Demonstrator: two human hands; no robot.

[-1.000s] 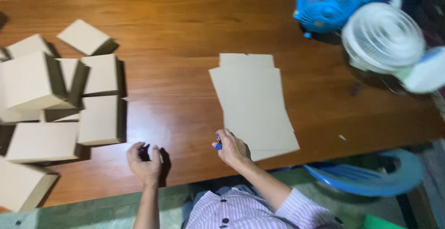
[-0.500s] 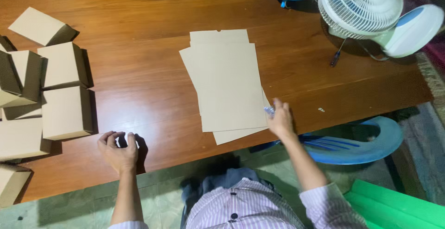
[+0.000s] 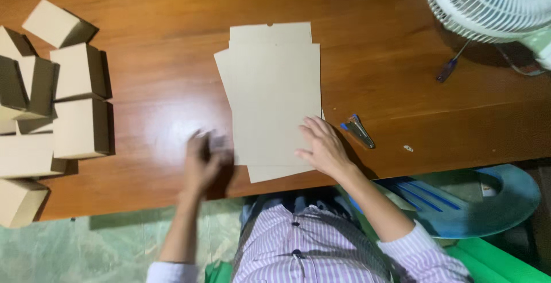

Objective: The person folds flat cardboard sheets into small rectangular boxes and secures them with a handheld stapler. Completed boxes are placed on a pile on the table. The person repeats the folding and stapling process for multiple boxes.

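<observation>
A stack of flat tan cardboard sheets (image 3: 274, 88) lies on the brown wooden table (image 3: 160, 8) in front of me. My right hand (image 3: 322, 145) rests open on the stack's lower right corner, fingers spread. My left hand (image 3: 202, 161) is blurred with motion just left of the stack's lower left corner, holding nothing that I can make out. A small stapler with a blue end (image 3: 359, 130) lies on the table just right of my right hand.
Several folded tan cardboard boxes (image 3: 80, 128) crowd the table's left side. A white fan (image 3: 488, 2) stands at the top right, with a screwdriver (image 3: 447, 68) beside it. A blue plastic chair (image 3: 488, 197) is below the table's right edge.
My right hand has let go of the stapler on the table and moved left onto the cardboard stack. My left hand has moved right toward the stack.
</observation>
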